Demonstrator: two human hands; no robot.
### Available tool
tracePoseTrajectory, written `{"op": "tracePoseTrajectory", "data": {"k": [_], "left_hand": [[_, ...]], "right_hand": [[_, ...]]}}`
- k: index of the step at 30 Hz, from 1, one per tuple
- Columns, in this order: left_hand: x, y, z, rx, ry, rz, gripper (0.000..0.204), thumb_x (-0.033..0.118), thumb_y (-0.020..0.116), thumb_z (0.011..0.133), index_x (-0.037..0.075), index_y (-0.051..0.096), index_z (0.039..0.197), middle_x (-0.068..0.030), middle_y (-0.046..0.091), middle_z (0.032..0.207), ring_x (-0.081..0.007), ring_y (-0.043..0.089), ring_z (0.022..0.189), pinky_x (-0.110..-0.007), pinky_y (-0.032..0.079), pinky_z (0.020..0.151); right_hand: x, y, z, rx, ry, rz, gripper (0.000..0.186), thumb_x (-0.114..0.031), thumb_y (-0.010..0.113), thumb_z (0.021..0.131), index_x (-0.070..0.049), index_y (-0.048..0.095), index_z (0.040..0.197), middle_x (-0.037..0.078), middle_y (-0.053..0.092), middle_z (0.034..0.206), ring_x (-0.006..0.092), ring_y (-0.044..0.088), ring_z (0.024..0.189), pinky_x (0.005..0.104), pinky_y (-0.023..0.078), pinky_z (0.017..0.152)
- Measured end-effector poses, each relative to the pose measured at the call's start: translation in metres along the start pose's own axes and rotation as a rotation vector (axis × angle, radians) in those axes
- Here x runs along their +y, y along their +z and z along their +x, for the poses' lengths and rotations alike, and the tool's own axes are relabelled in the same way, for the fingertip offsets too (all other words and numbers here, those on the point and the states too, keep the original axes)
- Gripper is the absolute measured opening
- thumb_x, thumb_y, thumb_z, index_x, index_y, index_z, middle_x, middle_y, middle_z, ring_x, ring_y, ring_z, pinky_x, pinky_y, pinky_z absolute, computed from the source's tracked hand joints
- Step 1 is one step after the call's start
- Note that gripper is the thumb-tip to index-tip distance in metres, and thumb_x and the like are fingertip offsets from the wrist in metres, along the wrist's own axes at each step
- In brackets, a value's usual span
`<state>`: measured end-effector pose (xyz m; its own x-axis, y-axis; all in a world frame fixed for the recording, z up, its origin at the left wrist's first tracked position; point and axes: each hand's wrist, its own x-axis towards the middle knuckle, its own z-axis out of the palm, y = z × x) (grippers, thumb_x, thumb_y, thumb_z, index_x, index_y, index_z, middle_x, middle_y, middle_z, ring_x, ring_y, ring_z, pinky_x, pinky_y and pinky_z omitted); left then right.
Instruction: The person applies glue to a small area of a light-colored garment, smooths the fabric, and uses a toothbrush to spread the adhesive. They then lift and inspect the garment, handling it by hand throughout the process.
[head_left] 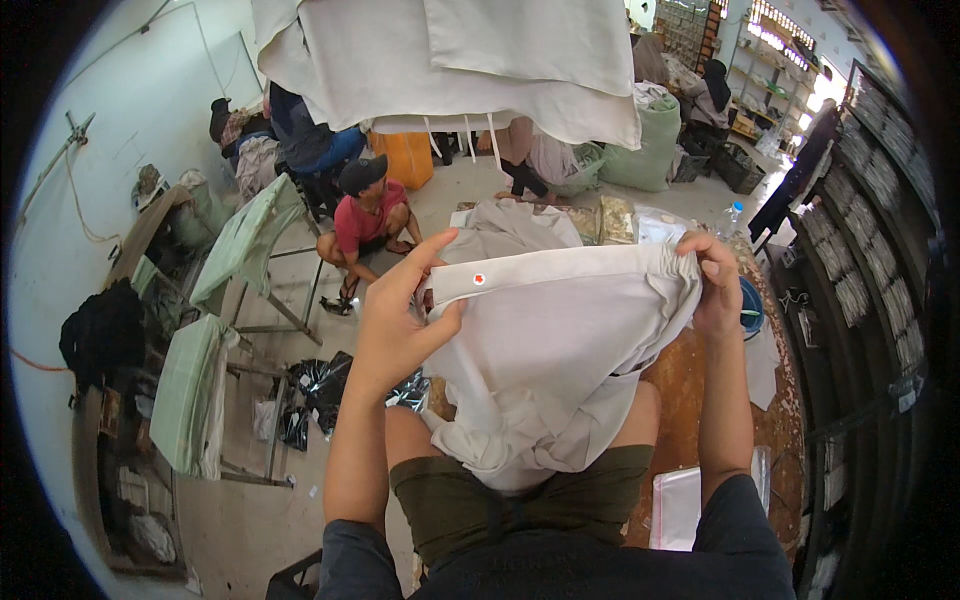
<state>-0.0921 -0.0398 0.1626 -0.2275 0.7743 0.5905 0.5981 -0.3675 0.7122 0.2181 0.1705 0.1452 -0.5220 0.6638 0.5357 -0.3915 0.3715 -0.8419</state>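
A pale beige elastic-waisted garment [540, 330] is held up in front of me, its waistband stretched between my hands. Whether it is trousers or a skirt, I cannot tell. A small red-orange sticker [479, 279] marks the band's left part. My left hand [405, 320] grips the band's left end, thumb and forefinger spread around it, the other fingers partly hidden by cloth. At the opposite end, my right hand [712, 285] pinches the gathered elastic. The lower folds of the garment drape over my lap.
Beige cloth [480, 85] hangs overhead at the front. A worn wooden table [690, 400] carries more cloth, clear plastic packets [678, 505], a blue bowl [750, 305] and a bottle [735, 212]. A person [370, 215] crouches ahead-left, near green-covered boards [190, 390]. Dark racks [850, 270] line the right.
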Motion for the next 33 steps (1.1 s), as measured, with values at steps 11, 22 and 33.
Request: {"op": "tracePoseTrajectory", "data": {"k": [11,22,33], "left_hand": [[-0.009,0.015,-0.004,-0.007,-0.058,-0.422,0.071,-0.006,0.066,0.073,0.001,0.042,0.140,-0.0012,0.057,0.092,-0.0087,0.055,0.090,-0.022,0.042,0.084],[-0.020,0.021,-0.012,0.015,-0.193,-0.601,0.068,-0.007,0.065,0.079,0.002,0.040,0.142,-0.0028,0.053,0.103,-0.0102,0.055,0.098,-0.023,0.043,0.087],[-0.033,0.002,-0.038,0.282,-0.093,-0.115,0.055,-0.005,0.064,0.079,0.000,0.050,0.132,-0.0080,0.060,0.112,-0.0148,0.059,0.100,-0.028,0.047,0.088]], "right_hand": [[0.017,-0.008,-0.007,0.008,0.018,0.052,0.045,-0.038,0.056,0.082,0.004,0.060,0.097,0.006,0.058,0.091,0.0130,0.054,0.082,0.0236,0.041,0.074],[0.032,-0.006,-0.020,0.024,0.150,0.136,0.041,-0.034,0.057,0.082,0.004,0.061,0.098,0.007,0.062,0.093,0.0133,0.058,0.084,0.0246,0.045,0.076],[-0.003,0.046,-0.019,-0.240,0.014,-0.647,0.042,-0.009,0.056,0.072,0.000,0.063,0.112,0.010,0.063,0.104,0.0235,0.058,0.097,0.0343,0.043,0.088]]}}
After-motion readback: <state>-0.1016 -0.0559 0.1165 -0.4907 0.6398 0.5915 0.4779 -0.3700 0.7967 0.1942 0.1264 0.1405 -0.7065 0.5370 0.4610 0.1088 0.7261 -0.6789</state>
